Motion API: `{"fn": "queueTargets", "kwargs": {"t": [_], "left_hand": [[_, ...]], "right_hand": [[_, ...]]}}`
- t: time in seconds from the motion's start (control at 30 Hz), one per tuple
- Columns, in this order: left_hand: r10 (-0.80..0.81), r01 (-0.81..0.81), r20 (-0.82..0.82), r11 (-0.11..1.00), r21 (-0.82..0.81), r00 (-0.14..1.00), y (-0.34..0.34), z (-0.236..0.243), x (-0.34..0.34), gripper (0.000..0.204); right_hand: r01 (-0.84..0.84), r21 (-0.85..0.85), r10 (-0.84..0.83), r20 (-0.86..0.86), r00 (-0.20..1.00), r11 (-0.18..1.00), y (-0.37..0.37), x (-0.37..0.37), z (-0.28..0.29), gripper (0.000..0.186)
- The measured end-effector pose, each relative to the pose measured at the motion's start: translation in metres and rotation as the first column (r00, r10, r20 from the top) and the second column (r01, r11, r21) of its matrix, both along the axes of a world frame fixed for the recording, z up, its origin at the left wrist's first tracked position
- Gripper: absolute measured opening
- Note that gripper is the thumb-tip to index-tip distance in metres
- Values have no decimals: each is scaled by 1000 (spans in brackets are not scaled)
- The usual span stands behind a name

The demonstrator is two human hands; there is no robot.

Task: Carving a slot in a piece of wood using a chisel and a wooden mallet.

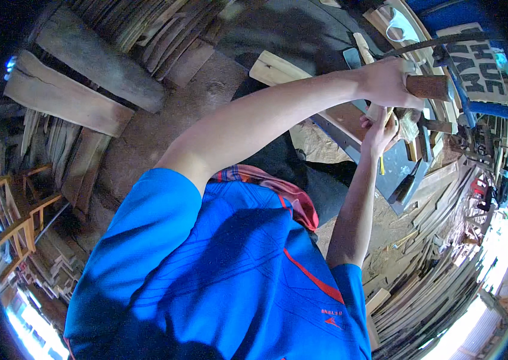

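My left hand (386, 81) reaches far across to the upper right, its fist closed around a thick brown wooden piece (428, 87) that sticks out past the knuckles. Just below it is my right hand (380, 131), its fingers curled on a pale wooden piece (377, 113); the left hand partly hides this piece. A pale, stick-like length of wood (362, 48) rises beyond the left fist, and I cannot tell whether it joins the brown piece. Under the hands lie wooden parts on a grey workbench surface (398, 162). A thin yellow strip (382, 166) shows beside my right wrist.
A pale plank (275, 69) lies beyond my left forearm. Large slabs (68, 96) and stacked boards (158, 36) fill the left and back. Many long strips (428, 270) lie at the lower right. A lettered board (470, 63) and a white mask (399, 27) are at the upper right.
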State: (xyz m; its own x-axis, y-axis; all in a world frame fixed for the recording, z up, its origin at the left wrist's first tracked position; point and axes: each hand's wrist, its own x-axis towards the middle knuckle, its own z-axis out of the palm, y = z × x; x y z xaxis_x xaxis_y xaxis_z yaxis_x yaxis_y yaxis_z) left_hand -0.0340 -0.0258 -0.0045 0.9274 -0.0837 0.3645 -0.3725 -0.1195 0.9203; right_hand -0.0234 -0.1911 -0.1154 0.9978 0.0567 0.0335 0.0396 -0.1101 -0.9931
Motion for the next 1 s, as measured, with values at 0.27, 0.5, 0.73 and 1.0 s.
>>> {"fn": "queueTargets", "kwargs": {"t": [0.27,0.5,0.73,1.0], "left_hand": [[-46,52,-76,995,82,996,-4,4,12,43],[-55,58,21,989,-133,998,-5,12,1,38],[-171,161,-37,969,-187,985,-4,3,-1,15],[-138,135,-27,987,-91,990,1,-12,13,12]], "right_hand": [[-5,-46,5,12,1000,999,-1,8,9,35],[103,-96,-102,18,995,990,-21,18,-27,46],[13,80,-12,-23,1000,997,-9,-7,3,32],[7,36,-7,15,1000,999,-2,2,4,34]]}}
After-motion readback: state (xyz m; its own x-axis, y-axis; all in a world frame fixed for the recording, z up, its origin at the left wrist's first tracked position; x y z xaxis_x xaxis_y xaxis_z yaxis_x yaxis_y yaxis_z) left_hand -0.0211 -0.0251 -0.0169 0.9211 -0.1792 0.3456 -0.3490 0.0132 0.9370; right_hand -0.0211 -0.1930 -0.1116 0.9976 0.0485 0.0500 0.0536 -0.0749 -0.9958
